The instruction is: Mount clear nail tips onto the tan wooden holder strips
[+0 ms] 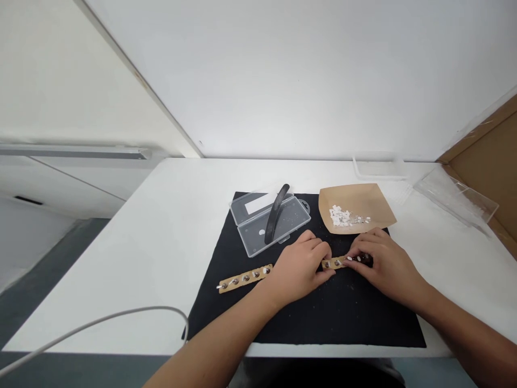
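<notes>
A narrow tan strip [332, 263] with small dark studs and white bits lies on the black mat [339, 323] between my hands. My left hand [302, 264] is closed on the strip's left end with thumb and fingers. My right hand [382, 264] pinches at the strip's right part, by a small white piece [349, 258]; whether the fingers hold this piece or the strip cannot be made out. Dark pieces with white dots show under the right fingers. A second tan strip [242, 279], with several metallic studs and white bits, lies left of my left hand.
Behind my left hand, an open clear plastic case [293, 215] has a curved black bar [276, 214] across it. A cardboard tray [363, 195] holds many white bits [341, 216]. Clear plastic containers [452, 196] stand at the right. A grey cable [133, 311] crosses the left front.
</notes>
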### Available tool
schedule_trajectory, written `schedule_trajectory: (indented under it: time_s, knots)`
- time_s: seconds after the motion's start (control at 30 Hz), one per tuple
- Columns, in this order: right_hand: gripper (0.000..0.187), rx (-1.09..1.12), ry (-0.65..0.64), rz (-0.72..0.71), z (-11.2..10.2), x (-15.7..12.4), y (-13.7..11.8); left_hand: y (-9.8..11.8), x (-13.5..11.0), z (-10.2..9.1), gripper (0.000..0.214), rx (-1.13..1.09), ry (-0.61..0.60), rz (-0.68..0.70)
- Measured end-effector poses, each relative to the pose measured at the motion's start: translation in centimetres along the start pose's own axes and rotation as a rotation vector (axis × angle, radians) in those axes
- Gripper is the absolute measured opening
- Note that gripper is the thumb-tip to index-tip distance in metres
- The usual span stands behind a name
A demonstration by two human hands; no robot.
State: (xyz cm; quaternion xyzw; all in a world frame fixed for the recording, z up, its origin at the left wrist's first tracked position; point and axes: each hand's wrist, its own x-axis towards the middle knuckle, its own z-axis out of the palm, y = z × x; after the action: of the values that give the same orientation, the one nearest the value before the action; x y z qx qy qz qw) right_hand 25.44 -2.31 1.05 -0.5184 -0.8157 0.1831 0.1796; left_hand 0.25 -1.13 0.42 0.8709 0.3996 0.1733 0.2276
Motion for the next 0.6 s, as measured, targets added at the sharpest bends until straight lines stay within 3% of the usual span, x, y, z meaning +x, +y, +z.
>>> schedule_trajectory:
  time_s: [0.17, 0.3, 0.43, 0.53, 0.6]
  knots:
    - [0.010, 0.059, 0.036, -0.040, 0.0, 0.2, -0.4, 0.0, 0.0, 0.0, 0.026, -0.014, 0.002, -0.008]
    - [0.009, 0.180, 0.145, -0.106, -0.3, 0.3, -0.9, -0.1, 0.1, -0.2, 0.025, 0.004, 0.013, 0.032]
    - [0.011, 0.256, 0.207, -0.182, -0.7, 0.2, -0.9, 0.2, 0.2, -0.8, 0.026, -0.094, 0.194, 0.206]
    - [0.011, 0.258, 0.152, -0.275, -1.0, 0.2, -0.9, 0.8, 0.1, -1.2, 0.020, -0.179, 0.354, 0.359]
    - [0.011, 0.278, 0.113, -0.307, -1.1, 0.2, -1.1, 1.1, 0.1, -1.3, 0.018, -0.194, 0.387, 0.409]
